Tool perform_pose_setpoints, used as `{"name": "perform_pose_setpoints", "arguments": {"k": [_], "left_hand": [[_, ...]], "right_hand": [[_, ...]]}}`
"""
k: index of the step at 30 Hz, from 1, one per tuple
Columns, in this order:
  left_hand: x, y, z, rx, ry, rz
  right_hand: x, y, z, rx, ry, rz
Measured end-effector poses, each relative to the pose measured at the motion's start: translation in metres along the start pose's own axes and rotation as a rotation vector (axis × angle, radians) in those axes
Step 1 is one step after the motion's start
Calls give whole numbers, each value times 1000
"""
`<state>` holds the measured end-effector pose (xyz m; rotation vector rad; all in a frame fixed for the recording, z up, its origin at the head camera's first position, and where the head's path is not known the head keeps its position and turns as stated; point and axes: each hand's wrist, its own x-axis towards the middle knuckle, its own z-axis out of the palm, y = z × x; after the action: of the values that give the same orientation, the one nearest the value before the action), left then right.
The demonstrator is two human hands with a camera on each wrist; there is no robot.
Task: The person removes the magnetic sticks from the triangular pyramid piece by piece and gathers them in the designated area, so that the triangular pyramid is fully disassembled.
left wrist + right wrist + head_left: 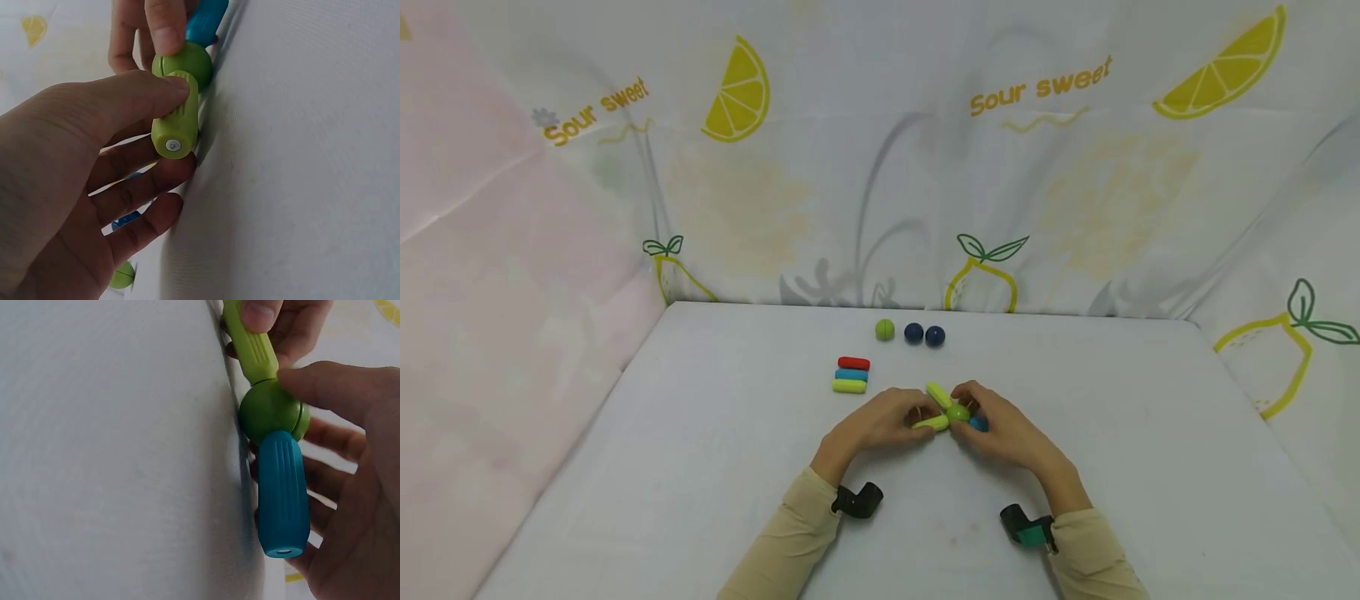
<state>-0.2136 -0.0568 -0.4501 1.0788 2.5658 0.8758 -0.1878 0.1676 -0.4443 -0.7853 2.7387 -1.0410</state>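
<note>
Over the table's middle, my left hand (891, 417) pinches a yellow-green rod (172, 134) between thumb and fingers; a small silver disc shows at the rod's end. That rod meets a green ball (270, 412), which my right hand (1006, 429) holds with its thumb and fingers. On the ball's other side a ribbed blue rod (283, 494) sticks out, in front of my right fingers. A second yellow-green rod (937, 394) points away from the ball toward the back left. The joined pieces lie at or just above the tabletop; I cannot tell which.
Left of the hands lie a red rod (853, 363), a blue rod (852, 376) and a yellow-green rod (849, 387), side by side. Farther back sit a green ball (885, 330) and two dark blue balls (913, 333). A printed cloth (865, 167) hangs behind the white table (700, 467).
</note>
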Motion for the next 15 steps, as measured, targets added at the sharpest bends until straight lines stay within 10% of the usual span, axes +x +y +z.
{"name": "perform_pose_setpoints", "arguments": {"k": [15], "left_hand": [[-1, 0, 1, 16, 23, 40]], "right_hand": [[3, 1, 6, 10, 80, 115]]}}
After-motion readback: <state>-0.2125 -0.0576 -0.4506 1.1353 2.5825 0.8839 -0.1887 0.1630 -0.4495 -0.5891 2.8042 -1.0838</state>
